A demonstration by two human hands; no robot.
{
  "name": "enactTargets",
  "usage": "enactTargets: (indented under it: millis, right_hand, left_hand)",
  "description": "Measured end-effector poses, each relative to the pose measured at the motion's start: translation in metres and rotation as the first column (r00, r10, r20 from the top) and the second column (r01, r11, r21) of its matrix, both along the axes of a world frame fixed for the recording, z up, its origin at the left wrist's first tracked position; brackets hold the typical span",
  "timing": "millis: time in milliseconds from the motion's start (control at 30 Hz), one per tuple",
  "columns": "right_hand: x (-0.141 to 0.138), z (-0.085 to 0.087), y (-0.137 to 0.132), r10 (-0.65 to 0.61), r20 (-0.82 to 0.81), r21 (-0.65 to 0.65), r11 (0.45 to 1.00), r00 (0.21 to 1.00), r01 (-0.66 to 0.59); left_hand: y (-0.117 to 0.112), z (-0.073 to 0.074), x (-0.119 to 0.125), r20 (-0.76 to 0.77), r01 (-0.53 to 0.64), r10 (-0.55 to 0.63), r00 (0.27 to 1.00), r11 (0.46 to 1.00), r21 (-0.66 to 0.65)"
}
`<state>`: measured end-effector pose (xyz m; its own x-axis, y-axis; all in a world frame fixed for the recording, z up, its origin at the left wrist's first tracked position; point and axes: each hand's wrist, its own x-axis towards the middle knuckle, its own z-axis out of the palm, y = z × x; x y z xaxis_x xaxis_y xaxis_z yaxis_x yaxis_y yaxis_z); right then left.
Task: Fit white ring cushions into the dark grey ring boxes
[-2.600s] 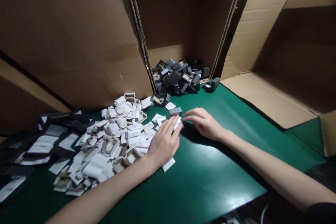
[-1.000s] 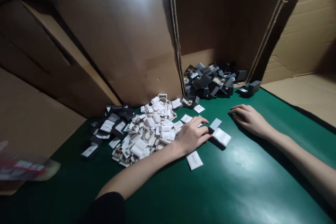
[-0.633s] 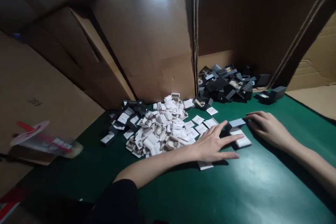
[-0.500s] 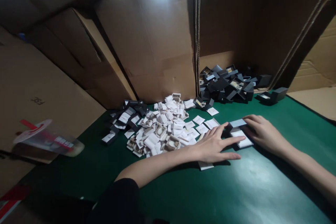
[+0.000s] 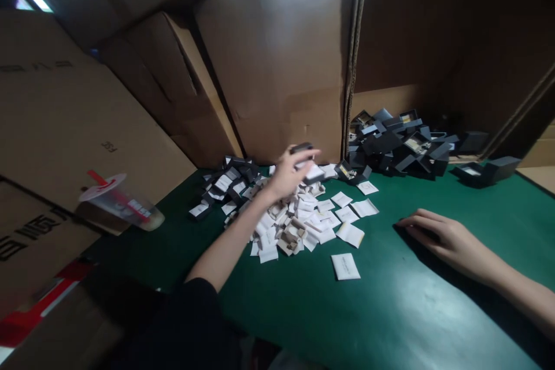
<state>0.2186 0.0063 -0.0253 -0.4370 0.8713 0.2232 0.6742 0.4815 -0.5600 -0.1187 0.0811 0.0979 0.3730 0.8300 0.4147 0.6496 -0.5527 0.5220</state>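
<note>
My left hand [image 5: 288, 173] is raised over the pile of white paper pieces [image 5: 277, 225], gripping a small black box [image 5: 313, 173] with a white inside and its lid folded up. Blur hides the box's finer details. On the green table to the right, my right hand [image 5: 437, 237] rests palm down with its fingers curled together; their undersides are hidden. A lone white card [image 5: 346, 266] lies between the two arms. Several more white cards [image 5: 350, 235] are spread at the pile's right edge.
Black boxes lie heaped [image 5: 223, 182] left of the pile, and another black heap [image 5: 399, 139] sits inside a cardboard carton. An open black box [image 5: 488, 170] stands at the right. A plastic cup with a red straw [image 5: 125, 202] leans at the left. Tall cartons [image 5: 277, 69] wall the back.
My left hand has carried the black box from beside my right hand leftward over the white pile. My right hand has let go of the box. The view has shifted left.
</note>
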Motion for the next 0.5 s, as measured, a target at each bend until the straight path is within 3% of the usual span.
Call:
enactTargets:
  millis: [67, 100, 167, 267, 400, 467, 500]
  right_hand:
    - [-0.001, -0.002, 0.001, -0.004, 0.025, 0.009, 1.000, 1.000, 0.004]
    - [-0.002, -0.002, 0.001, -0.008, 0.036, 0.020, 1.000, 0.999, 0.007]
    - [-0.004, -0.002, 0.000, -0.014, 0.050, 0.039, 0.999, 0.999, 0.012]
    - [-0.005, -0.002, -0.001, -0.019, 0.052, 0.043, 0.999, 0.998, 0.017]
    - [0.000, -0.005, -0.001, -0.008, 0.049, 0.022, 1.000, 0.999, 0.006]
    - [0.003, -0.008, -0.001, -0.001, 0.047, 0.015, 1.000, 0.999, 0.000]
    - [0.004, -0.009, 0.000, -0.001, 0.046, 0.014, 1.000, 0.999, 0.000]
  left_hand:
    - [0.021, 0.001, -0.041, -0.142, -0.252, 0.262, 0.954, 0.964, 0.084]
    - [0.031, -0.001, -0.060, -0.170, -0.312, 0.320, 0.932, 0.947, 0.077]
    - [0.049, -0.008, -0.090, -0.220, -0.367, 0.368, 0.903, 0.929, 0.049]
    - [0.061, -0.016, -0.111, -0.296, -0.392, 0.376, 0.878, 0.920, 0.005]
    - [0.039, -0.008, -0.126, -0.314, -0.388, 0.373, 0.873, 0.922, 0.017]
    - [0.011, 0.002, -0.144, -0.200, -0.413, 0.441, 0.875, 0.895, 0.168]
    - [-0.007, 0.007, -0.156, -0.121, -0.464, 0.503, 0.856, 0.850, 0.251]
